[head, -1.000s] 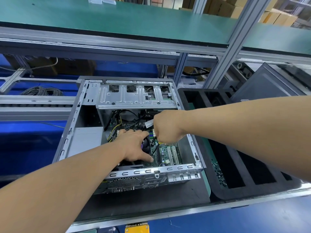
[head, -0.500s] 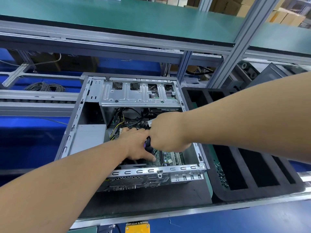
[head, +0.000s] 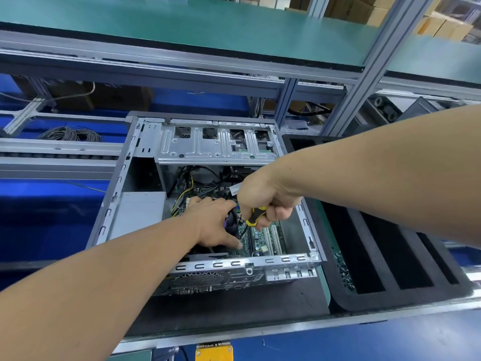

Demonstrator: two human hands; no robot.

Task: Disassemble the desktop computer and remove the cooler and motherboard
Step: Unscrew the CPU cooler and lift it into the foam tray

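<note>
On the workbench (head: 234, 313), open computer case (head: 112, 204) with motherboard (head: 263, 237) inside; right hand (head: 263, 196) fingers around screwdriver (head: 253, 217), left hand (head: 216, 222) flat.

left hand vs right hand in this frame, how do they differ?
The left hand lies with fingers spread on the cooler, holding no tool; the right hand is curled round a yellow-and-black screwdriver. The left hand sits lower in the case; the right hand is raised above the motherboard. Both reach inside the case.
</note>
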